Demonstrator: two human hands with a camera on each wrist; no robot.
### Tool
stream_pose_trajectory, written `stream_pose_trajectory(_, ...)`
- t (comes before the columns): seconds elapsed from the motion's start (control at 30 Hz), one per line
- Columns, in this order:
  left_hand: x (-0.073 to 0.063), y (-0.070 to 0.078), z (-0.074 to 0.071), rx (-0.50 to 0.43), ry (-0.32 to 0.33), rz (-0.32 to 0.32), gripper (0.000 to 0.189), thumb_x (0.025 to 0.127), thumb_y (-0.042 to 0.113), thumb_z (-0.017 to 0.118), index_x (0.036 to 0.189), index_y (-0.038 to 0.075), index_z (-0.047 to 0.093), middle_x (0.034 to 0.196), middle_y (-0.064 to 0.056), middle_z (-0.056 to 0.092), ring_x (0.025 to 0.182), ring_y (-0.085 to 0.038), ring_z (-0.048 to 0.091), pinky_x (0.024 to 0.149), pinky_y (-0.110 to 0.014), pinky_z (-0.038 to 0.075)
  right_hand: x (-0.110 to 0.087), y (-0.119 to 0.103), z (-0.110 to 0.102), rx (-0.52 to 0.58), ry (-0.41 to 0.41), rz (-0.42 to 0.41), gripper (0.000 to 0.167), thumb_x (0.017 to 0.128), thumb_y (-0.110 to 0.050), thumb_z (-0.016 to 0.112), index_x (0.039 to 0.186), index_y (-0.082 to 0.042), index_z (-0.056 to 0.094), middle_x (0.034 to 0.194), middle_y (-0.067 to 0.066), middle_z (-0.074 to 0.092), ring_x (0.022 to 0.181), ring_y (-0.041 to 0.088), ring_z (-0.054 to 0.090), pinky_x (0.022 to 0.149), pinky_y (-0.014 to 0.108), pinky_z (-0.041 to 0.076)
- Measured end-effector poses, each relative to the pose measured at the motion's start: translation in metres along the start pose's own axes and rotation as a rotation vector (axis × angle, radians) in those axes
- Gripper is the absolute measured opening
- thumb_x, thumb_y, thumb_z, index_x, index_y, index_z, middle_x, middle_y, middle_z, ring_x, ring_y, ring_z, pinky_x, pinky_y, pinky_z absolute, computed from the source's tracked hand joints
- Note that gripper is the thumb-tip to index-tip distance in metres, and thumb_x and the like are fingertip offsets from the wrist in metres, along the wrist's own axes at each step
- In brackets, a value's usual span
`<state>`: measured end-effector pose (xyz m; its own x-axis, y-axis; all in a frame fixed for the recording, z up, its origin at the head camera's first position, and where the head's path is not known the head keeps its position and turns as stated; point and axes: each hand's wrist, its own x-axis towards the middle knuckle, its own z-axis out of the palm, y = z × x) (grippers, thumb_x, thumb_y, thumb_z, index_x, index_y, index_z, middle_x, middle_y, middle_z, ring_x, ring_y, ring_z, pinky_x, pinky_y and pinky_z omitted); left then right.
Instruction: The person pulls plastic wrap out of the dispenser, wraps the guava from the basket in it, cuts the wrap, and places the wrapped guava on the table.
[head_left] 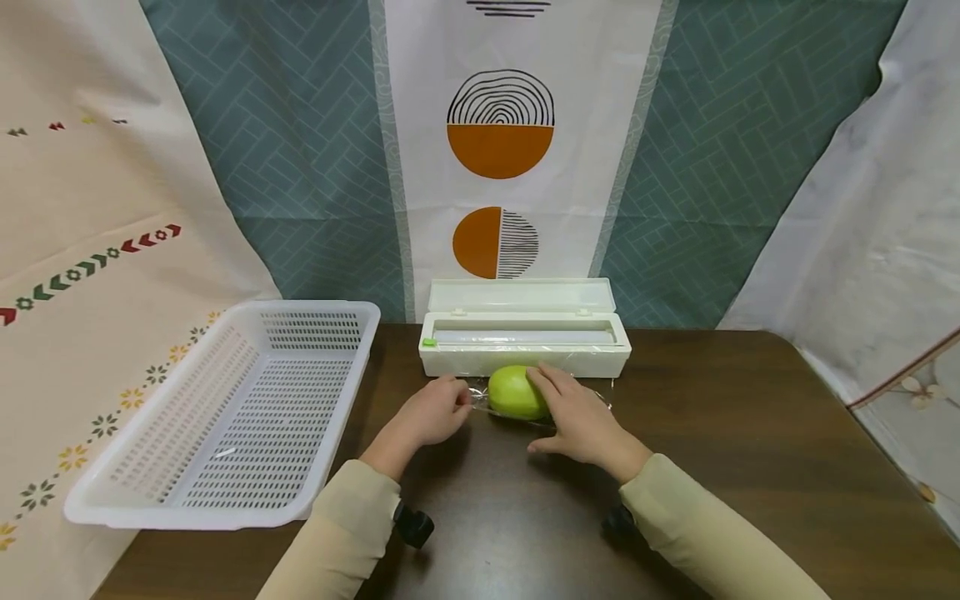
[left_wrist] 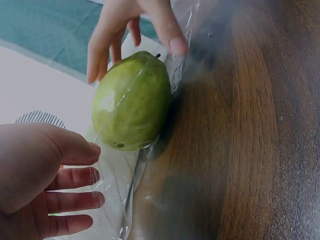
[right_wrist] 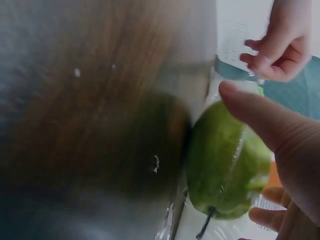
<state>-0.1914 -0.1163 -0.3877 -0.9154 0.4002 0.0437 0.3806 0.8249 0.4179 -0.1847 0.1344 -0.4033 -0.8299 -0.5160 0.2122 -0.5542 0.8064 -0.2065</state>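
Note:
A green pear with a dark stem lies on clear plastic wrap in front of the wrap dispenser, and a thin strip of film crosses its skin. Left of the pear, my left hand pinches the edge of the wrap between thumb and fingertips. My right hand is on the pear's other side, fingers extended along its far right side and thumb held apart near the table. In the right wrist view the right thumb overlaps the pear's upper end.
The long white wrap dispenser stands behind the pear with its lid raised and a roll inside. A white perforated basket occupies the table's left side. Patterned cloths hang behind the dark wooden table.

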Motion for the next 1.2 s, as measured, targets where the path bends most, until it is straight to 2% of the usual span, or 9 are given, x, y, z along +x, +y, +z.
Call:
stream_pose_trajectory(0.1,0.000,-0.001,0.001,-0.006,0.000,0.007,0.008,0.090,0.014,0.060,0.083,0.012,0.061,0.081,-0.001,0.051,0.074,-0.014,0.047,0.067,-0.029,0.043,0.009,0.000,0.002,-0.031,-0.010,-0.013,0.105,0.066,-0.046,0.083,0.148,-0.010,0.029,0.150,0.016,0.034,0.132,0.034,0.041,0.096,0.053,0.044)
stream_pose_trajectory(0.2,0.000,-0.003,0.001,-0.010,0.011,0.011,0.008,0.090,0.014,0.060,0.082,0.012,0.061,0.082,-0.001,0.051,0.074,-0.014,0.047,0.068,-0.029,0.043,0.016,0.002,0.001,-0.045,-0.005,-0.042,0.091,0.073,-0.042,0.079,0.145,-0.009,0.035,0.144,0.016,0.043,0.126,0.035,0.048,0.095,0.050,0.045)
stream_pose_trajectory(0.37,-0.001,-0.004,0.002,-0.020,0.040,0.002,0.007,0.090,0.017,0.062,0.084,0.013,0.062,0.085,0.000,0.054,0.078,-0.014,0.051,0.072,-0.031,0.046,0.027,0.007,-0.004,0.031,-0.014,-0.087,0.072,0.078,-0.034,0.076,0.137,-0.005,0.046,0.135,0.015,0.052,0.121,0.033,0.053,0.099,0.046,0.044)
stream_pose_trajectory(0.53,-0.003,0.001,0.004,-0.034,0.126,0.048,0.009,0.089,0.016,0.062,0.094,0.009,0.065,0.095,-0.004,0.061,0.090,-0.020,0.061,0.081,-0.037,0.051,0.033,0.011,-0.008,0.136,-0.059,-0.083,0.069,0.077,-0.030,0.078,0.134,-0.004,0.049,0.131,0.015,0.056,0.117,0.030,0.056,0.100,0.044,0.044)
stream_pose_trajectory(0.7,-0.001,0.009,0.009,0.037,0.187,0.124,0.029,0.086,0.025,0.067,0.110,0.008,0.064,0.107,-0.007,0.062,0.097,-0.022,0.061,0.085,-0.039,0.050,0.034,0.011,-0.012,0.143,-0.083,-0.076,0.067,0.074,-0.033,0.079,0.131,-0.008,0.053,0.120,0.009,0.064,0.102,0.025,0.062,0.089,0.042,0.049)
stream_pose_trajectory(0.87,0.010,0.024,0.016,0.123,0.128,0.172,0.081,0.072,0.048,0.078,0.137,0.009,0.047,0.135,-0.008,0.051,0.119,-0.024,0.053,0.098,-0.042,0.045,0.035,0.008,-0.022,0.137,-0.129,-0.068,0.065,0.074,-0.036,0.079,0.128,-0.010,0.055,0.118,0.007,0.065,0.096,0.022,0.061,0.083,0.039,0.049)
stream_pose_trajectory(0.97,0.017,0.031,0.021,0.115,0.067,0.171,0.099,0.067,0.052,0.080,0.145,0.010,0.035,0.145,-0.009,0.043,0.128,-0.026,0.046,0.103,-0.044,0.041,0.034,0.005,-0.030,0.163,-0.166,-0.047,0.065,0.075,-0.036,0.079,0.130,-0.011,0.054,0.118,0.006,0.064,0.094,0.020,0.060,0.081,0.037,0.048)
stream_pose_trajectory(1.07,0.023,0.035,0.026,0.066,0.029,0.150,0.100,0.068,0.050,0.081,0.146,0.011,0.033,0.144,-0.008,0.043,0.127,-0.025,0.046,0.103,-0.043,0.041,0.034,0.004,-0.035,0.195,-0.191,-0.028,0.066,0.074,-0.036,0.079,0.131,-0.013,0.053,0.118,0.004,0.064,0.093,0.018,0.058,0.081,0.035,0.047)
stream_pose_trajectory(1.2,0.028,0.037,0.026,-0.014,0.031,0.136,0.087,0.070,0.043,0.081,0.141,0.012,0.041,0.135,-0.006,0.052,0.117,-0.023,0.051,0.096,-0.040,0.045,0.032,0.006,-0.037,0.247,-0.200,-0.034,0.066,0.075,-0.032,0.079,0.132,-0.013,0.053,0.122,0.003,0.062,0.099,0.017,0.057,0.085,0.035,0.047)
